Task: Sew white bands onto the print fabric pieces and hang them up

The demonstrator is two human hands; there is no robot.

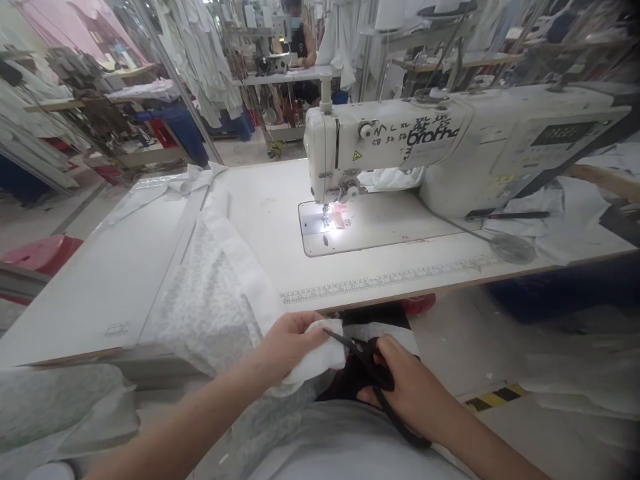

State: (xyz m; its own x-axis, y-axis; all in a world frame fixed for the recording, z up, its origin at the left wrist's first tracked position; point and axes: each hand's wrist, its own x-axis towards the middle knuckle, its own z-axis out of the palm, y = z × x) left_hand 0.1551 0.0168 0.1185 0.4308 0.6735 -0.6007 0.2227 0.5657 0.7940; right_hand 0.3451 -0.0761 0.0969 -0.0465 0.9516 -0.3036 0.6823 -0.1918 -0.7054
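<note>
My left hand pinches the end of a white fabric band just off the front edge of the table. That band runs back over the table along a sheer, patterned white cloth. In my right hand is a pair of black scissors, fingers wrapped round the handles. The blades reach left to the band's end, close to my left fingertips. Whether the blades have fabric between them I cannot tell.
A white sewing machine stands on the table, its needle area lit. A printed ruler follows the front edge. White cloth and a round grey pad lie at right. A person sits behind, among other machines.
</note>
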